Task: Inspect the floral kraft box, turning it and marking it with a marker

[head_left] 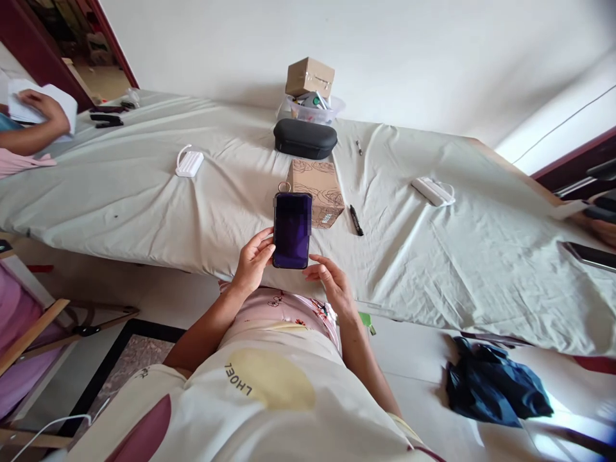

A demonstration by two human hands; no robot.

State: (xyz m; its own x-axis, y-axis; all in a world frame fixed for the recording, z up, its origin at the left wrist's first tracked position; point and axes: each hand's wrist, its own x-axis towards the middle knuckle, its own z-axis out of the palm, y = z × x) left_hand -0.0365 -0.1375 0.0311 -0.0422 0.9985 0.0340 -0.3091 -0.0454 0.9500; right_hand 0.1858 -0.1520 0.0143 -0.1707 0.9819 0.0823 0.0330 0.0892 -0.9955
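Note:
A smartphone [291,234] with a dark purple screen and a ring at its top edge is held upright over the table's front edge. My left hand [252,262] grips it by the left side, thumb at the front and fingers behind. Close to the phone's lower right corner is my right hand [331,282], its fingers loosely bent and apart, with nothing visible in it. Behind the phone, and partly hidden by it, a patterned cardboard box [323,192] sits on the cloth. A black marker [356,220] lies just right of that box.
A black zip case [305,138] and a plastic basket [308,114] carrying a brown carton [310,77] stand toward the wall. White corded blocks lie left [190,163] and right [433,191]. Another person's hand [45,109] rests on paper at far left. A dark bag [495,382] is on the floor.

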